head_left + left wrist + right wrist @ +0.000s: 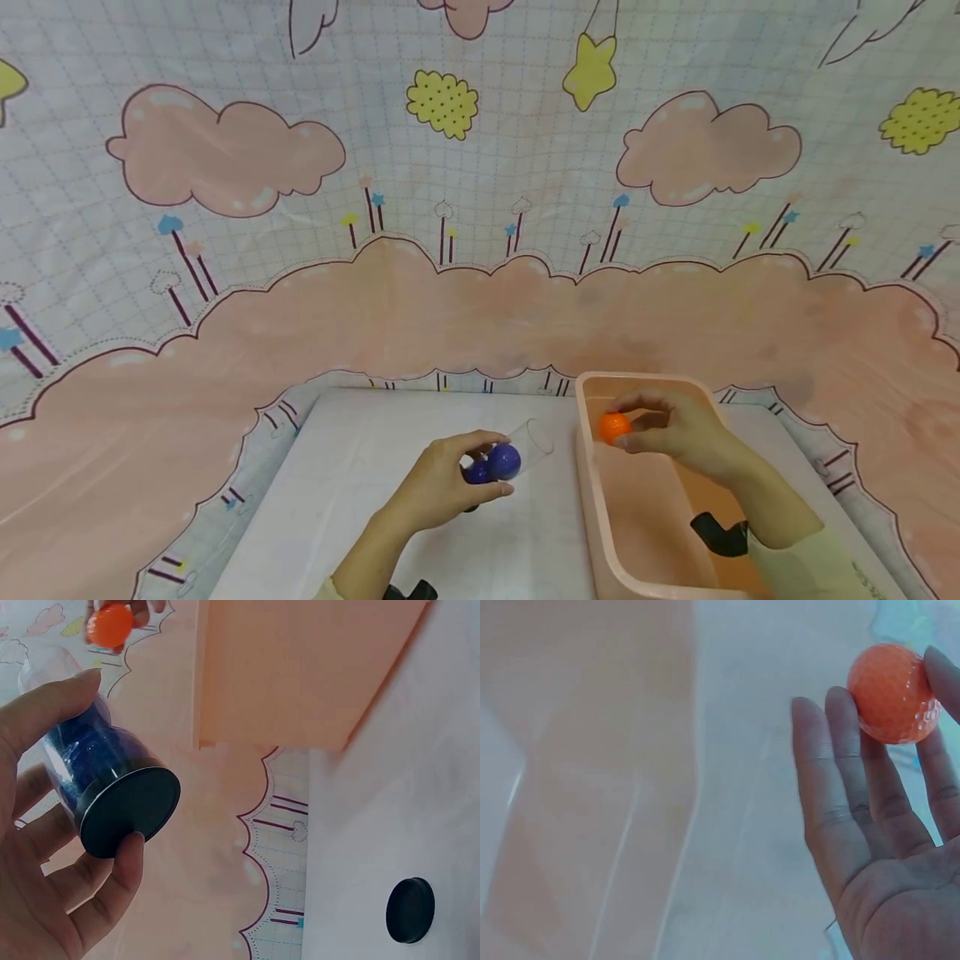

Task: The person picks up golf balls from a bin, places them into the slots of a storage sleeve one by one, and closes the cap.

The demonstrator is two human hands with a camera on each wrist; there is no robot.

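Pinching orange ball (615,428), judged hard and slick, in right hand (671,429); curling left hand (442,481) around clear tube (101,769), possibly plastic, best gripped mid-wall.

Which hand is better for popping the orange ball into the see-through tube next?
Probably the right hand: it pinches the orange ball, while the left hand is busy holding the clear tube with blue balls inside.

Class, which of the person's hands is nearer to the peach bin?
Right. The right hand is over the bin, holding an orange ball; the left hand is outside, left of the bin, holding a clear tube.
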